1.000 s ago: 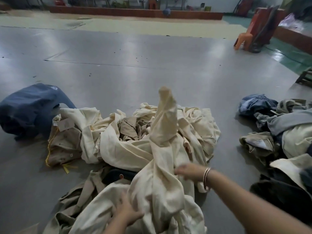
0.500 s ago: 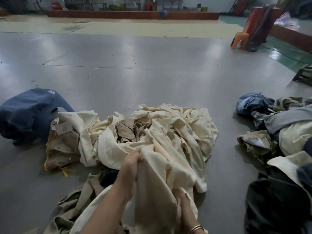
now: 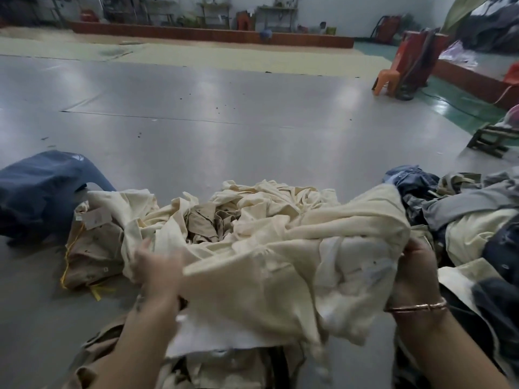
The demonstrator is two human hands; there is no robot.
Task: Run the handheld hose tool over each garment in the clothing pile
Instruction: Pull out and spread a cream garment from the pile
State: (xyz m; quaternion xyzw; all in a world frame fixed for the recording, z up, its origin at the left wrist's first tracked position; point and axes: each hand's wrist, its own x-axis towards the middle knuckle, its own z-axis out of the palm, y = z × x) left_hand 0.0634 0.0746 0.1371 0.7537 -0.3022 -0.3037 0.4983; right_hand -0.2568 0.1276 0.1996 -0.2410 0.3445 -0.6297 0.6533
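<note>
Both your hands are on one cream garment (image 3: 280,265), lifted clear of the clothing pile (image 3: 224,209) on the floor. Left hand (image 3: 157,270): fingers closed into the cloth at its left end, though motion blur hides the exact grip. Right hand (image 3: 415,265): fingers curled round a bunched edge at the right end, bangle (image 3: 415,306) on that wrist.

The garment's long axis runs left to right between the hands, stretched across in front of you, with the near part sagging over the tan clothes (image 3: 219,366) nearest you. The pile lies just beyond it, toward the open middle of the floor.

A second heap of darker clothes (image 3: 463,209) sits along the floor's right side, just beside your right hand. A blue garment (image 3: 42,189) lies apart at the left.

No hose tool shows anywhere in view. Judgement: with both hands occupied, one must let go to fetch it; neither looks nearer, since its place is unknown.
</note>
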